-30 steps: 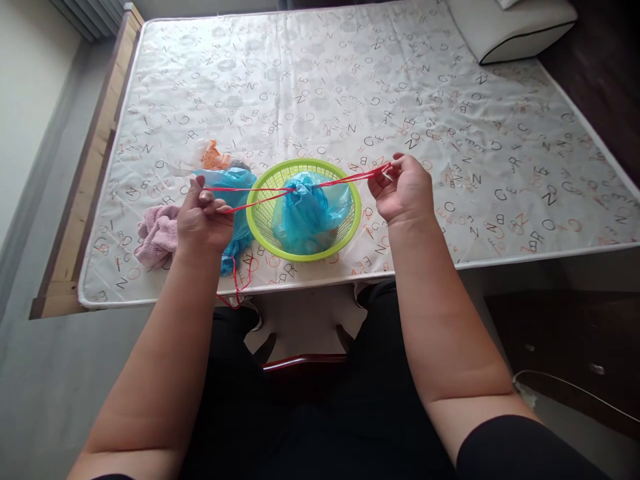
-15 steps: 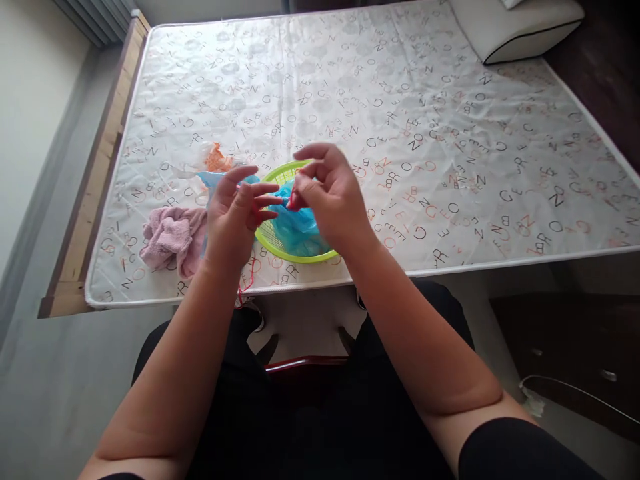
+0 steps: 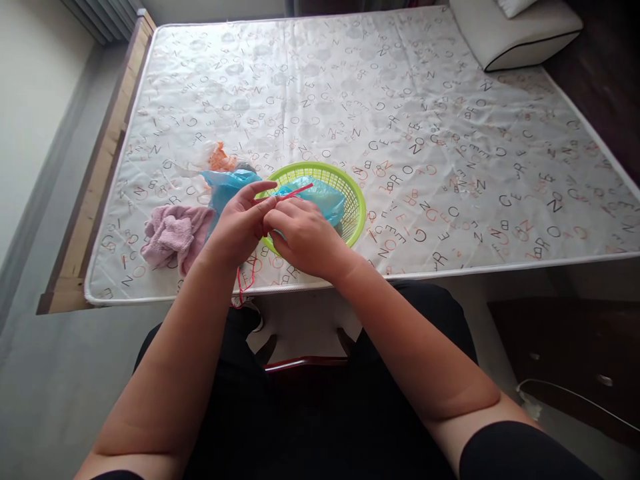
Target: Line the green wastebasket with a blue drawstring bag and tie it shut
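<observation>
My left hand (image 3: 245, 220) and my right hand (image 3: 303, 233) meet over the near left rim of a green plastic basket (image 3: 359, 223). Between the fingers of my left hand runs a red string (image 3: 299, 191), whose free end sticks out to the right above the basket. My right hand's fingers are pinched together against the left fingertips, by the string; what exactly they grip is partly hidden. More red string hangs below my left hand over the mattress edge. A blue plastic bag (image 3: 325, 197) lies in the basket behind my hands.
A pink towel (image 3: 175, 233) is heaped left of my hands, with another blue plastic bag (image 3: 227, 190) beside it. Behind them lies a clear bag with something orange (image 3: 220, 159). All rest on a letter-printed mattress (image 3: 450, 167). A white cushion (image 3: 520, 33) stands at the far right.
My right hand has come down and left to meet my left hand, whose spread fingers have closed. The string's end now points right, and more of the basket shows.
</observation>
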Tool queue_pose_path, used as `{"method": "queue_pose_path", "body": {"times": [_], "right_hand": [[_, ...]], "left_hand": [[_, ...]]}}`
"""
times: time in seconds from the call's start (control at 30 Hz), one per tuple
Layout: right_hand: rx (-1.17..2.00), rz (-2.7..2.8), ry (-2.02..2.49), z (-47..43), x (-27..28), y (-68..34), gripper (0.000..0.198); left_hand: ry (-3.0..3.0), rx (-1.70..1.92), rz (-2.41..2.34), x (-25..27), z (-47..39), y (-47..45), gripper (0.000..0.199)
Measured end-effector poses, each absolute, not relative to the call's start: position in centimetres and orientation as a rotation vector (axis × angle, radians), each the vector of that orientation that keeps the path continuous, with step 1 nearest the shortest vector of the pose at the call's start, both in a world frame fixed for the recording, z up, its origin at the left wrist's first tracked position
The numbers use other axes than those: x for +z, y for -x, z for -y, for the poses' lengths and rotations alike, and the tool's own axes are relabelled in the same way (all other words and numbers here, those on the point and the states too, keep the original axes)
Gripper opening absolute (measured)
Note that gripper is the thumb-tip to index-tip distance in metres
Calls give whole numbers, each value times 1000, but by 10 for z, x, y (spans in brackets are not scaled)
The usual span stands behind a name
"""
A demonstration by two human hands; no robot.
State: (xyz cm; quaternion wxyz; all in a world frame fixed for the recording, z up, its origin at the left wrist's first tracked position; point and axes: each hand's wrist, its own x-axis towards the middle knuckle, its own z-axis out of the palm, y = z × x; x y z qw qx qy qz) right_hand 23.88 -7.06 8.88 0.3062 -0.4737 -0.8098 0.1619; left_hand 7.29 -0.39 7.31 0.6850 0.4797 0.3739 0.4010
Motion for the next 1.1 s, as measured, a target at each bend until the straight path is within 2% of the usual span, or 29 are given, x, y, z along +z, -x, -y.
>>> {"method": "queue_pose_path", "body": {"times": [0.23,0.4,0.5,0.7,0.77,0.87,0.93,1.03,1.1], "right_hand": [[329,2331,1131,79,85,-233,23],[283,2356,1024,81,82,-228,24],[247,2354,973,80,84,-230,26],[316,2117,1186,68,78,-251,23],[343,2051,1379,63,70,-260,36],[449,2009,1679,57,60,-270,76],[561,2046,1811,55,56,-273,97],[735,2158,1875,54,53,-274,112],[848,2215,1870,53,51,-273,114]], "left_hand": [[-1027,795,-909,77,4,-70,37],[-952,862,-906,83,4,-68,36],[-865,936,-898,86,0,-63,29],[-892,963,-831,89,-19,-29,32],[-963,909,-795,91,-23,-17,34],[-1035,849,-757,96,-24,-6,35],[-1058,826,-743,99,-22,-1,39],[-1068,781,-732,95,-18,6,48],[-1071,762,-713,88,-15,10,54]]}}
